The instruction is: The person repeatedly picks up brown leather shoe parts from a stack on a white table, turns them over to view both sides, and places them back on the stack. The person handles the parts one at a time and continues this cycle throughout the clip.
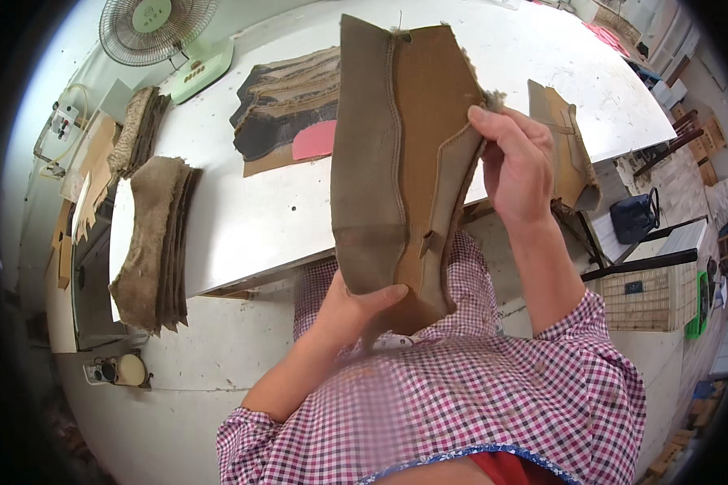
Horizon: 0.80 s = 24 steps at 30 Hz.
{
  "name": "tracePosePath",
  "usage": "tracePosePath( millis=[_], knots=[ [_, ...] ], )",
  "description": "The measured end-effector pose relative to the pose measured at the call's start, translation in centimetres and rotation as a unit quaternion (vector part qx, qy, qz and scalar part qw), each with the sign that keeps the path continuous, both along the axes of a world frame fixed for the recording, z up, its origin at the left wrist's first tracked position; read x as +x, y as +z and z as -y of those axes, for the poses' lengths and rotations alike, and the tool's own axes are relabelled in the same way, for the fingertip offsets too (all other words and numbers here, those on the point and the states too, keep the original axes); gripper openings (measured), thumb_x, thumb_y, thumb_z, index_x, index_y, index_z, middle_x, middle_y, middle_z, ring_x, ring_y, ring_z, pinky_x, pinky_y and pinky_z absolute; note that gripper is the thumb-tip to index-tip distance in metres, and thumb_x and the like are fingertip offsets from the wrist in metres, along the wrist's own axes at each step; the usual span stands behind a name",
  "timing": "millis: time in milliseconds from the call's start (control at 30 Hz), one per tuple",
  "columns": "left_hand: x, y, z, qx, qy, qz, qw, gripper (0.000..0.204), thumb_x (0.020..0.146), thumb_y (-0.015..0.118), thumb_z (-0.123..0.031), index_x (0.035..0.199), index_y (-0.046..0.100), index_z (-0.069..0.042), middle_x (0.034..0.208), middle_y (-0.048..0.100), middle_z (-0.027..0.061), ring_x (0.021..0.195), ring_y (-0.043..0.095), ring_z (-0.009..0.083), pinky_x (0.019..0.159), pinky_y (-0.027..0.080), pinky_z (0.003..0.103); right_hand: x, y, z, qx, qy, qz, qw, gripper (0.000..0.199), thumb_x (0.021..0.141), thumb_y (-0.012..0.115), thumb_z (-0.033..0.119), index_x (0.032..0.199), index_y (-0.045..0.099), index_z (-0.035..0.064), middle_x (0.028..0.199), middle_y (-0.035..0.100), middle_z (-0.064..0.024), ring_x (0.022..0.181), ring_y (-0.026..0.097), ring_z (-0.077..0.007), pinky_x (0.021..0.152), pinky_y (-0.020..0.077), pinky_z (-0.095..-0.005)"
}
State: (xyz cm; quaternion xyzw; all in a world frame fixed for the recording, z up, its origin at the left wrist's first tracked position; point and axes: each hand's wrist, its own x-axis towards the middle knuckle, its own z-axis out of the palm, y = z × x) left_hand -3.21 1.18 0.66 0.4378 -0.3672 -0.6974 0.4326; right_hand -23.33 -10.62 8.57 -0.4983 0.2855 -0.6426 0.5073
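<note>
A brown and grey-brown stitched boot upper [366,145] is held up in front of me, with seams running down it and a fuzzy tuft at its right edge. My left hand [356,307] grips its lower end, thumb across the front, other fingers hidden behind. With thumb and fingers, my right hand [516,158] pinches the right edge high up. A similar stitched piece [560,137] lies at the table's edge, just beyond my right hand. Past the held upper, a pile of dark and brown fleecy pieces [287,101] rests on the table beside a pink piece [314,141].
The white table [251,206] stretches before me. At its left stand stacks of fleecy brown pieces [150,242] and a green desk fan [150,24]. On the right are a dark bag [633,215] and a slatted crate [635,303]; pink items [607,38] lie at the far right.
</note>
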Motion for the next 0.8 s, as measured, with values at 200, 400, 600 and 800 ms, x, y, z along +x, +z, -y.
tracePosePath(
  millis=[200, 400, 600, 800],
  knots=[
    [1.8, 0.1, 0.8, 0.023, 0.015, -0.067, 0.997, 0.041, 0.081, 0.072, -0.007, 0.120, 0.058, 0.001, 0.111, 0.065, 0.0071, 0.101, 0.061, 0.0167, 0.089, 0.049, 0.033, 0.2, -0.8, 1.8, 0.048, 0.043, -0.100, 0.993, 0.027, 0.095, 0.056, 0.023, 0.087, 0.066, 0.0000, 0.072, 0.063, -0.0028, 0.058, 0.056, -0.0081, 0.049, 0.0449, -0.0220],
    [1.1, -1.0, 1.1, -0.023, 0.076, -0.065, 0.995, 0.030, 0.086, 0.068, -0.005, 0.115, 0.061, -0.001, 0.109, 0.066, 0.0057, 0.096, 0.063, 0.0141, 0.086, 0.051, 0.031, 1.7, -1.1, -0.9, 0.054, 0.006, -0.261, 0.964, 0.032, 0.093, 0.064, 0.026, 0.095, 0.066, -0.0049, 0.080, 0.066, -0.0053, 0.068, 0.061, -0.0095, 0.058, 0.0506, -0.0228],
    [0.2, -1.1, 0.8, -0.098, 0.113, -0.008, 0.989, 0.024, 0.090, 0.066, -0.007, 0.113, 0.063, -0.002, 0.104, 0.068, 0.0038, 0.093, 0.063, 0.0121, 0.082, 0.052, 0.028, 3.1, -1.9, -2.7, 0.026, -0.018, -0.254, 0.967, 0.022, 0.090, 0.068, 0.013, 0.103, 0.067, -0.0046, 0.080, 0.068, -0.0037, 0.071, 0.061, -0.0052, 0.065, 0.0525, -0.0199],
    [0.0, -1.0, 0.2, -0.107, 0.097, 0.044, 0.989, 0.023, 0.091, 0.066, -0.009, 0.112, 0.064, -0.001, 0.103, 0.068, 0.0039, 0.093, 0.062, 0.0125, 0.083, 0.051, 0.028, 2.6, -1.5, -2.4, 0.066, 0.032, -0.243, 0.967, 0.016, 0.090, 0.067, 0.011, 0.093, 0.068, -0.0036, 0.075, 0.066, -0.0007, 0.067, 0.057, -0.0030, 0.060, 0.0469, -0.0174]
  ],
)
